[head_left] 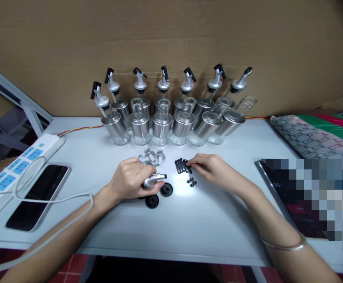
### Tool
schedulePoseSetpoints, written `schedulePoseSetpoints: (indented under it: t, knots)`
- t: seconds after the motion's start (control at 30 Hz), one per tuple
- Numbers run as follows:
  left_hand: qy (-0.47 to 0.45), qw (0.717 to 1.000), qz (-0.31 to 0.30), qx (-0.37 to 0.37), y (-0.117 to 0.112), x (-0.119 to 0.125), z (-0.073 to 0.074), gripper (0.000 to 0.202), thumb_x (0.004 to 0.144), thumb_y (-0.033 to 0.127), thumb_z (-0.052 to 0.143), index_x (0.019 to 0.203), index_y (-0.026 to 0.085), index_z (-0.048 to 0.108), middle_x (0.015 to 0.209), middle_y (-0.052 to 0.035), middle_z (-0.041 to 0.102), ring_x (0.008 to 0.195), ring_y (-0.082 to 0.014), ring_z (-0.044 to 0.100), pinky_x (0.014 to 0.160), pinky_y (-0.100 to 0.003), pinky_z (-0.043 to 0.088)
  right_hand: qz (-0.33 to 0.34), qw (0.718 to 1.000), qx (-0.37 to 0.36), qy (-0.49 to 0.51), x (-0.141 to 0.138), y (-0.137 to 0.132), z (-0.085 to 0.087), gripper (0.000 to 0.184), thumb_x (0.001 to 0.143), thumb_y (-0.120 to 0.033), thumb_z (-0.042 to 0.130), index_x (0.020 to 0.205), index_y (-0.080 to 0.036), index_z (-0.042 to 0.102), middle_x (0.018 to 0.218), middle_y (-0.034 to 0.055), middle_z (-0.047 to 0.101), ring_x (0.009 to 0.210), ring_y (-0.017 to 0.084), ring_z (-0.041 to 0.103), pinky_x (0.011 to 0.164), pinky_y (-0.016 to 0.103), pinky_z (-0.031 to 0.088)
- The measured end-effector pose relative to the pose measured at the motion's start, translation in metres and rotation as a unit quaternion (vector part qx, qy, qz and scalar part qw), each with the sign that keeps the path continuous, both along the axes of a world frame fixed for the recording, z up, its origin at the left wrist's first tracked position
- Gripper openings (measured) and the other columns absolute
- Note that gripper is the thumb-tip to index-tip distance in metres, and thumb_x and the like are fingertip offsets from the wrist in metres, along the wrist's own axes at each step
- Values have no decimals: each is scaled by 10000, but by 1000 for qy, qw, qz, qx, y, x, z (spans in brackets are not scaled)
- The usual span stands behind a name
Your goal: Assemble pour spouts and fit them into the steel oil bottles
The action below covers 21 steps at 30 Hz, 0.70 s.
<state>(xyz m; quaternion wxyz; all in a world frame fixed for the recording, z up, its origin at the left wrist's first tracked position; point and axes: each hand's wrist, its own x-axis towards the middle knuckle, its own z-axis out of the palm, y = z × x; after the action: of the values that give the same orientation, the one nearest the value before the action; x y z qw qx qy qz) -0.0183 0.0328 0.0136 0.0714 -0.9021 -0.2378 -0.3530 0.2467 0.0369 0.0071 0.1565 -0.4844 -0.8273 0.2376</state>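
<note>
My left hand (134, 179) is closed around a silver bottle pourer (151, 181), whose narrow spout with a black tip points right. Fingers pinched together, my right hand (209, 167) is at the right end of a row of small black flip caps (181, 166) and grips one of them. Just below that row lie several tiny black stoppers (192, 182). Behind my left hand is a cluster of silver pourer tops (152, 156). Round black rubber plugs (166, 189) rest beside and below the left hand, one partly hidden by it.
Along the cardboard back wall stand glass bottles with steel sleeves (162, 124), several topped with pourers. A power strip (18, 169), a phone (38, 198) and a white cable (53, 200) crossing my left forearm are at left. Right are a dark-screened device (280, 196) and patterned fabric (304, 135).
</note>
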Motion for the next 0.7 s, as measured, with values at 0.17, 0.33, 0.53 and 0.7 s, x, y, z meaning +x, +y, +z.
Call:
schedulePoseSetpoints:
  t: [0.17,0.33,0.53,0.7]
  knots:
    - [1,1000,4,-1,0,0,-2,175,848,312,560,753,167,539,493,47,565,404,-88,485,461,-241,323,2,1000,20,9,-3,-1,-1,241,874,-105,469,959,-147,691,917,80,709,819,198,663,750,320,515]
    - [2,1000,6,0,1,0,-2,169,839,309,566,746,172,537,487,47,568,400,-91,483,461,-242,327,12,999,40,12,-4,-2,-4,240,879,-113,471,972,-155,688,887,75,681,793,193,653,741,323,518]
    - [12,1000,4,-10,0,1,-4,165,838,303,549,737,174,540,494,42,585,406,-92,499,462,-239,343,10,999,51,13,-4,-2,-8,272,887,-121,446,1023,-156,679,900,80,678,801,198,647,744,343,521]
    - [18,1000,10,-14,0,2,-4,173,850,315,534,747,177,546,501,48,590,412,-87,512,461,-236,352,14,998,66,18,-5,-1,-11,261,888,-142,448,1012,-158,677,915,90,670,813,205,644,744,356,524]
